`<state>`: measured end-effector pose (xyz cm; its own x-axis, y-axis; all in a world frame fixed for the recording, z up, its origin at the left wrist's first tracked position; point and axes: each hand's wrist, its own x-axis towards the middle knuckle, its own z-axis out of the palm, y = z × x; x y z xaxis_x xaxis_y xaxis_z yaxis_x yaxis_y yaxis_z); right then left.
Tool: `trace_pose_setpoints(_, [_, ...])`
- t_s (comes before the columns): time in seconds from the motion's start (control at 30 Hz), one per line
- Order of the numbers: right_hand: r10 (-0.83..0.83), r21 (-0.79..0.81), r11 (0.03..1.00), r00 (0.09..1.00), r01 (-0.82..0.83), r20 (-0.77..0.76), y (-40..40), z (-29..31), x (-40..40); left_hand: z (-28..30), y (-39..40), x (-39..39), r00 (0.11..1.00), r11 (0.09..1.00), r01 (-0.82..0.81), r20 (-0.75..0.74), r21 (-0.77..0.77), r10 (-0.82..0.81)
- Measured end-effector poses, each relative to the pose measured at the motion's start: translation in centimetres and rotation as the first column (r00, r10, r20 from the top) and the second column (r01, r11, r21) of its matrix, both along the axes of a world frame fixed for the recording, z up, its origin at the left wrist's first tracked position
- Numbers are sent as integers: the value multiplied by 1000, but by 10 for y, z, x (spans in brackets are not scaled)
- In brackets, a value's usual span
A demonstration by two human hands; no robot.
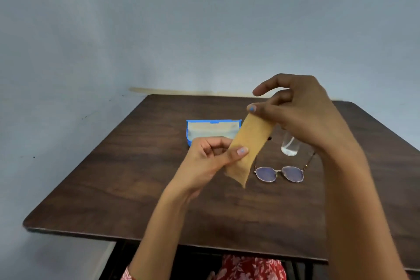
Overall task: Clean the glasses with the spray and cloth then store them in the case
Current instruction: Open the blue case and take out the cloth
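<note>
Holding the cloth (247, 148) stretched above the table (113, 177).
Left hand (211, 157) and right hand (302, 109) pinch its ends; glasses (279, 173) lie just right, nearer the right hand, long axis left-right.

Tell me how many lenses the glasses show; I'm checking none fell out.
2: left lens and right lens, both in the glasses lying on the table.

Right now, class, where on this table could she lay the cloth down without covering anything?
The widest bare wood lies left of the blue case, out to the table edge, and along the near edge below the glasses. It is crowded on the right, where case, glasses and spray bottle sit close together under both hands holding the cloth.
</note>
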<state>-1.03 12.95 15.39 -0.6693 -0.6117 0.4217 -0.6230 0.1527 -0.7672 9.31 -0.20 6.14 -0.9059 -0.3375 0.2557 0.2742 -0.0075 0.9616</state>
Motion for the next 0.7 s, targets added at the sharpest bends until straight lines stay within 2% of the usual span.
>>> trace_pose_setpoints(0.1, [55,-63,997,994,-50,89,17,-12,1,-8,17,11,997,998,53,60,46,-55])
trace_pose_setpoints(0.27, [-14,-67,997,993,22,121,34,-39,-2,-19,35,18,973,989,103,196,104,-122])
trace_pose_setpoints(0.37, [-130,-56,989,988,134,80,43,-59,0,-26,43,21,958,984,118,244,135,-149])
trace_pose_setpoints(0.47, [-342,-101,936,939,338,-31,52,-79,8,-36,51,20,973,975,49,212,218,-96])
trace_pose_setpoints(0.57, [-439,-63,897,899,438,-5,60,-97,18,-44,60,18,984,950,-45,180,309,-12])
trace_pose_setpoints(0.63, [-390,82,920,918,384,75,63,-109,20,-47,64,16,986,938,-60,164,343,3])
trace_pose_setpoints(0.7, [-246,162,963,949,216,199,61,-120,22,-50,66,15,989,935,-46,147,351,-7])
